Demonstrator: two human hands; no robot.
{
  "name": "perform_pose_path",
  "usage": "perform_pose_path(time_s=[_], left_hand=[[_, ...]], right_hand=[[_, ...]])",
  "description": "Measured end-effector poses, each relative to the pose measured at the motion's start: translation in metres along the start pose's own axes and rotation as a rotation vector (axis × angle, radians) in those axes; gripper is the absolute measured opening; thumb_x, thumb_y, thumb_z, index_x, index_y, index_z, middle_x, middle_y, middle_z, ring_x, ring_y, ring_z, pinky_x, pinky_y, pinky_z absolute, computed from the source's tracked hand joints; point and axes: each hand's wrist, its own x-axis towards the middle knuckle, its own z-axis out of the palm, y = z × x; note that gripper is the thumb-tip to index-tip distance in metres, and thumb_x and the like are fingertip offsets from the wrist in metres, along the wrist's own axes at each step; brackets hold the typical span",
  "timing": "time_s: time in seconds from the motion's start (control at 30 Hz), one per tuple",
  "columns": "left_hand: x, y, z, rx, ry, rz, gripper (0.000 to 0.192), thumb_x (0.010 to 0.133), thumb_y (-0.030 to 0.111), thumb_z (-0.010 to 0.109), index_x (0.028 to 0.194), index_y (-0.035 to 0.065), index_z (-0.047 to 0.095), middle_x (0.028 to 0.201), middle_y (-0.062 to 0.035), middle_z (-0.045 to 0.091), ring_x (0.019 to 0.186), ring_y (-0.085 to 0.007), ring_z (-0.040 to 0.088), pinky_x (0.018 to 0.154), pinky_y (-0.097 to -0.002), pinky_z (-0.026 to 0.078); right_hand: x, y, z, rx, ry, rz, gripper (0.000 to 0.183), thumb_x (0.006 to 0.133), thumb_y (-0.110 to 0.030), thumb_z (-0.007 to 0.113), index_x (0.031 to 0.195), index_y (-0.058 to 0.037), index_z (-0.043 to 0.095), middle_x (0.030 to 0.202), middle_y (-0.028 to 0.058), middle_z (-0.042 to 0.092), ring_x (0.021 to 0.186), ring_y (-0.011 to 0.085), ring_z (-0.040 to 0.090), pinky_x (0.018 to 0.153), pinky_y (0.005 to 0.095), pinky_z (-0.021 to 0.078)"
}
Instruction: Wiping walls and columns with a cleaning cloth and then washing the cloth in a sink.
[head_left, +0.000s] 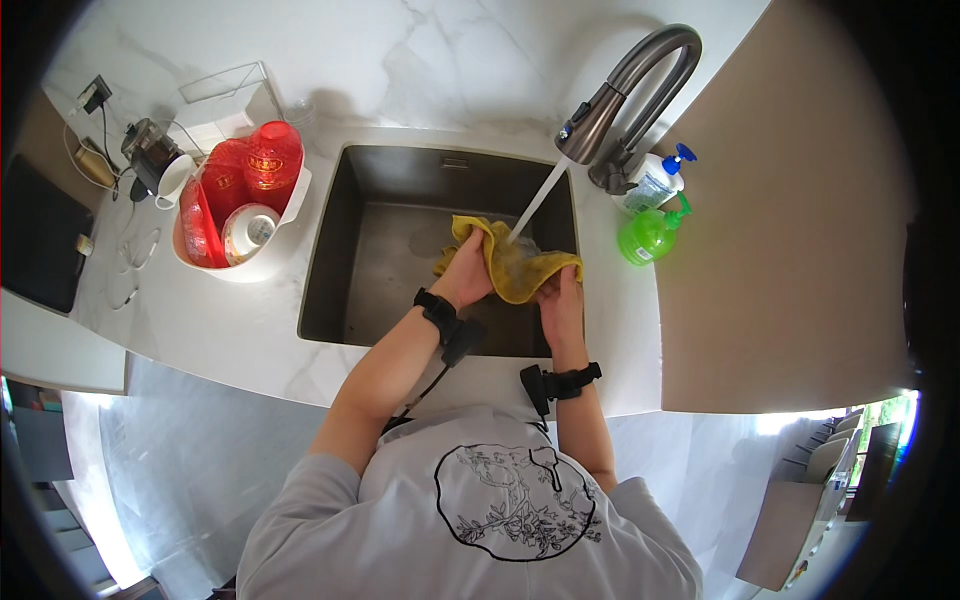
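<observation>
A wet yellow cloth is spread between my two hands above the dark sink basin. My left hand grips its left part, with the thumb on top. At the cloth's right end, my right hand pinches the edge near the sink's right wall. From the pull-down head of the bronze-coloured faucet, a stream of water runs onto the middle of the cloth. The cloth hides some of my fingers.
Right of the sink stand a white pump bottle and a green soap bottle. On the left counter, a white tub holds red packages and a bowl. Beyond it are a white mug, a glass pot and cables.
</observation>
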Motion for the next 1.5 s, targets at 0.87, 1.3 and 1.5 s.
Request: perform_pose_path(time_s=[0.87, 1.3, 1.5], left_hand=[[0.005, -0.005, 0.011, 0.541, 0.180, 0.069, 0.029, 0.086, 0.017, 0.031, 0.109, 0.0034, 0.043, 0.105, -0.0064, 0.049, 0.096, -0.0169, 0.047, 0.083, -0.0295, 0.037], [0.011, -0.010, -0.003, 0.209, 0.119, 0.068, 0.032, 0.089, 0.022, 0.026, 0.110, 0.0043, 0.041, 0.109, -0.0087, 0.046, 0.101, -0.0187, 0.044, 0.090, -0.0302, 0.033], [0.002, 0.006, -0.001, -0.185, -0.125, 0.196, 0.033, 0.088, 0.031, 0.027, 0.105, 0.0085, 0.044, 0.105, -0.0075, 0.048, 0.103, -0.0227, 0.043, 0.091, -0.0386, 0.031]], right_hand=[[0.045, 0.020, 0.045, 0.121, -0.233, 0.203, 0.058, 0.084, -0.051, 0.025, 0.113, -0.0016, 0.037, 0.112, 0.0110, 0.044, 0.105, 0.0207, 0.041, 0.092, 0.0310, 0.0286], [0.034, 0.016, 0.037, 0.301, -0.241, 0.169, 0.062, 0.083, -0.054, 0.024, 0.117, -0.0019, 0.032, 0.118, 0.0110, 0.038, 0.110, 0.0238, 0.035, 0.095, 0.0324, 0.0247], [0.034, -0.010, 0.018, 0.817, -0.227, 0.222, 0.066, 0.076, -0.060, 0.034, 0.111, -0.0048, 0.039, 0.111, 0.0106, 0.042, 0.106, 0.0232, 0.037, 0.093, 0.0418, 0.0239]])
